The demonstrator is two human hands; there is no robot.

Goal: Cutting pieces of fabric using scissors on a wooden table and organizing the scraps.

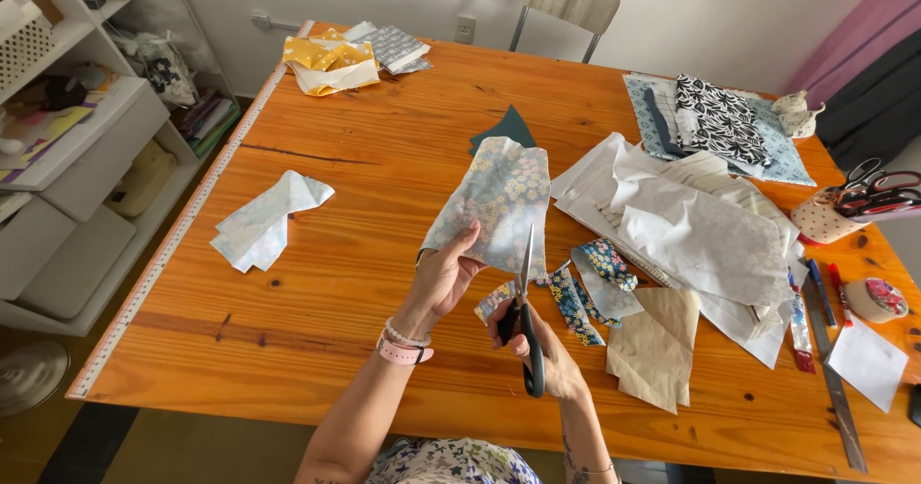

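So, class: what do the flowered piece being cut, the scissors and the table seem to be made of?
Flowered piece, held up in the left hand: probably thin woven cloth, matte; it hangs limp with soft folds.
Scissors, in the right hand: shiny metal blades, with dark handles that are likely plastic.
Table: wood, orange-toned with a slight sheen; grain, knots and plank seams show.

Fabric and paper scattered on an orange wooden table (365, 283)

A folded pale cloth (267, 220) lies left, yellow fabric pieces (329, 62) at the far edge, white paper sheets (691, 225) right, a black-and-white patterned cloth (715, 119) beyond, a chair (568, 0) behind.
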